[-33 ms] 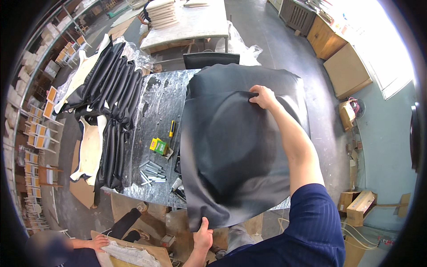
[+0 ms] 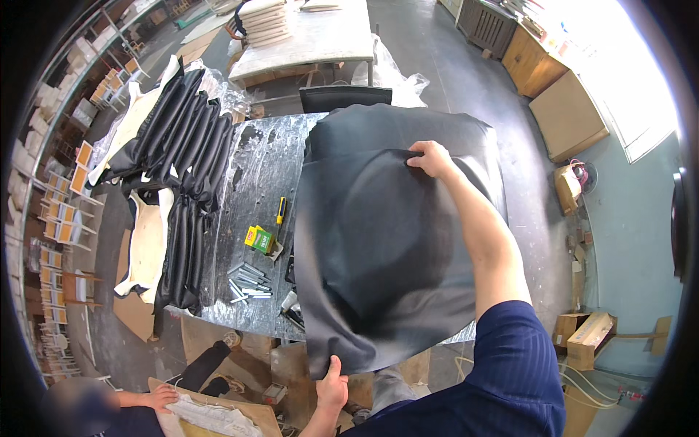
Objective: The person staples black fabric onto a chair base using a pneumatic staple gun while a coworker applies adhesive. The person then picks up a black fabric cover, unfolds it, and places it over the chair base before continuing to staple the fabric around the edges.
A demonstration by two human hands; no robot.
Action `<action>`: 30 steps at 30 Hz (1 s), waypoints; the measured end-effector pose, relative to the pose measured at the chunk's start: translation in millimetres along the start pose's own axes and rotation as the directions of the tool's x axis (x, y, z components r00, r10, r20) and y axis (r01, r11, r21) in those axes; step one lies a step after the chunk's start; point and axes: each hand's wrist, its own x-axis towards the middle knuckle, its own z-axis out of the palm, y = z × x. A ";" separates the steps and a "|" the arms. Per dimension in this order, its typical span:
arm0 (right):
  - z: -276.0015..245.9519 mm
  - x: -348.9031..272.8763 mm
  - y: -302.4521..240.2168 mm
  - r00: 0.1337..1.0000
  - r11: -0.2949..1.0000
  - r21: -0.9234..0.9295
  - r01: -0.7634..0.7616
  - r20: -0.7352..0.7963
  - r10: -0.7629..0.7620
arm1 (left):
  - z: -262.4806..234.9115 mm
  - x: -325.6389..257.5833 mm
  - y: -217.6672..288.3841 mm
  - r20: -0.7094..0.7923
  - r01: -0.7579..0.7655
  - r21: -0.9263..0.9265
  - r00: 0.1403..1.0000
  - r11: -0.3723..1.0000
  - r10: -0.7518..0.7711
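A large black sheet of leather-like material [image 2: 386, 226] lies spread over the right part of the table, with a rounded bulge and soft folds in its middle. At its near left corner, my left hand [image 2: 333, 386] pinches the edge, thumb on top. My right hand [image 2: 435, 158] reaches across and grips a raised edge of the same sheet toward the far side. Beyond that edge, more black material [image 2: 400, 127] covers the table's far end. What lies under the sheet is hidden.
On the table [image 2: 240, 189], left of the sheet, are a yellow utility knife [image 2: 281, 210], a yellow-green box [image 2: 259, 239] and several metal rods [image 2: 250, 282]. Black padded pieces [image 2: 182, 138] are stacked at the far left. Another person's hand [image 2: 162, 398] rests on a panel at lower left.
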 end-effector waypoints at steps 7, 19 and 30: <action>-7.8 9.2 -2.6 0.999 0.903 0.427 -0.041 0.049 0.023 | -7.3 6.7 -3.2 0.003 0.049 -0.021 0.999 0.999 -0.049; 6.1 17.9 -27.1 0.999 0.989 0.146 0.036 0.028 -0.041 | -5.4 1.3 -6.5 -0.044 0.035 -0.038 0.998 0.999 -0.036; 3.7 20.9 -25.3 0.986 0.959 0.280 0.034 0.147 -0.078 | -9.9 3.6 -11.2 -0.012 -0.011 -0.161 1.000 0.987 0.009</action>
